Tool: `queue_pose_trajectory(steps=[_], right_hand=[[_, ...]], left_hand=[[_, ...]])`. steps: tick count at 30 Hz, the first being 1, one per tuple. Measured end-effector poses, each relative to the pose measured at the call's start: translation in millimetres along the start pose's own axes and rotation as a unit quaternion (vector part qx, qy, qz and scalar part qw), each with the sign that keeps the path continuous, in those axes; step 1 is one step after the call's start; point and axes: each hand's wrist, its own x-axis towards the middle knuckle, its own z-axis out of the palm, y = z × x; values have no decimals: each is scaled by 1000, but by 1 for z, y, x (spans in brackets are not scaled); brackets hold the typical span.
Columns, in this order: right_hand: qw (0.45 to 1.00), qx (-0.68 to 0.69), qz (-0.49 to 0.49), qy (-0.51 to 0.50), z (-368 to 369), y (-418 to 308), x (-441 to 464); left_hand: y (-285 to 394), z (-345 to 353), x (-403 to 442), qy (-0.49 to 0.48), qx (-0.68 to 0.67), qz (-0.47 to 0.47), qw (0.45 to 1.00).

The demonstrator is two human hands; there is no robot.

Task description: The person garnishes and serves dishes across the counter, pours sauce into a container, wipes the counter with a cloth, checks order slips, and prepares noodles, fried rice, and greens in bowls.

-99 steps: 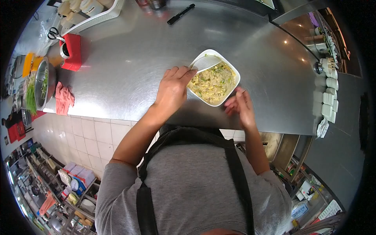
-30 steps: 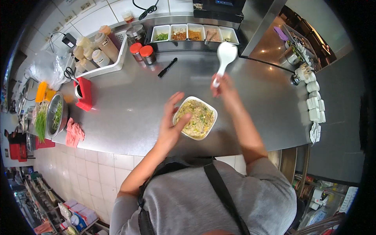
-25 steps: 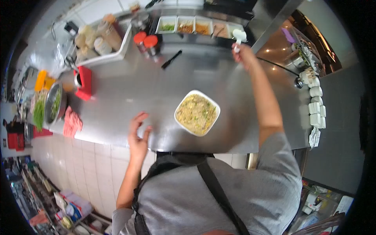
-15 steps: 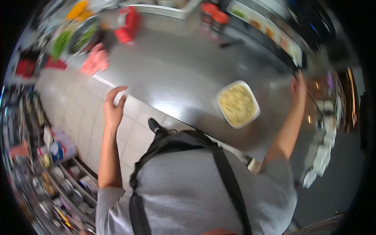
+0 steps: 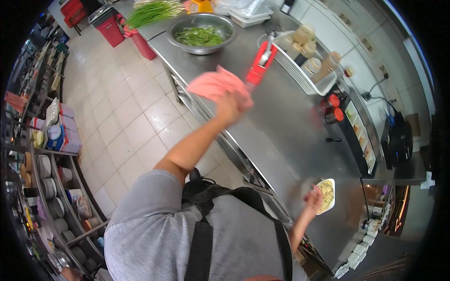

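Observation:
A pink cloth [image 5: 219,85] is bunched in my left hand [image 5: 229,108] over the front edge of the steel counter. The free part of the cloth spreads out to the left, slightly blurred. Beyond it lies a red tool with a metal part [image 5: 262,63], perhaps a tape dispenser. My right hand [image 5: 312,197] is beside a white dish of yellowish chopped food [image 5: 326,195], covering part of its left side. Its fingers are loosely bent with no object visible in them. Whether they touch the dish is hard to make out.
A steel bowl of cut greens [image 5: 201,33] stands on the counter [image 5: 281,126], with green onions [image 5: 152,14] behind it. A white basket of jars [image 5: 307,70], red-lidded jars [image 5: 333,114] and a long tray of toppings [image 5: 360,133] line the back. Shelves [image 5: 61,206] are on the left.
My left hand has reached forward and taken hold of the pink cloth. My right hand has come from near the toppings tray to beside the dish. The view has turned left.

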Motion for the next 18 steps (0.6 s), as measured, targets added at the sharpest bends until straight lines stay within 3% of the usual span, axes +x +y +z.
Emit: queue_pose_trajectory(steps=[1,2,3,5,8,9,11,13,16,18], right_hand=[[997,18,-14,-67,49,-3,-7],[990,37,-29,-136,92,-8,-14],[983,56,-51,-167,132,-21,-19],[958,114,-107,-240,219,-51,-22],[919,166,-101,-344,321,-93,6],[902,190,-65,-382,352,-104,19],[832,364,41,-417,418,-145,30],[839,371,124,-378,494,-143,73],[878,328,192,-292,578,-148,118],[909,321,137,-226,606,-131,143]], left_hand=[[6,1,-17,8,13,165,986],[25,-24,-31,-109,-117,152,975],[20,-24,-45,-97,-183,211,955],[10,-77,-70,-73,-239,169,953],[-47,-158,-105,-70,-135,60,986],[-73,-185,-114,-74,-137,23,988],[-114,-235,-134,0,-108,-79,991],[-129,-286,-152,130,-49,-139,980],[-142,-334,-174,183,-32,-221,958],[-157,-349,-186,178,-34,-250,951]])
